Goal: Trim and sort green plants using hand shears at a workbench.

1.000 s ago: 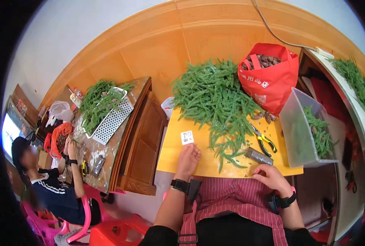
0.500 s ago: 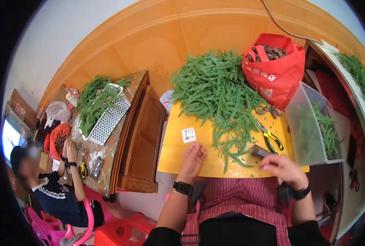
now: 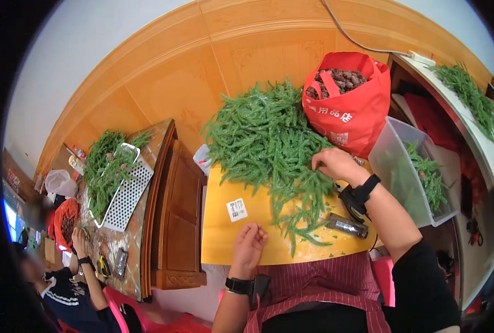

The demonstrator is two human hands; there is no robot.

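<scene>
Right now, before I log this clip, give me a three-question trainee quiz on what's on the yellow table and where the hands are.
1. True or false: the right hand reaches into the pile of green sprigs.
2. What fills the red bag? A) brown cones B) white cups C) scissors
3. Where does the left hand rest?

Key: 1 true. 2 A. 3 On the yellow table, fingers curled, near a small white label.

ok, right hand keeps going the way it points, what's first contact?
Most likely the pile of green sprigs: the right hand points left into its edge, fingertips already at or on it. Depth unclear.
</scene>
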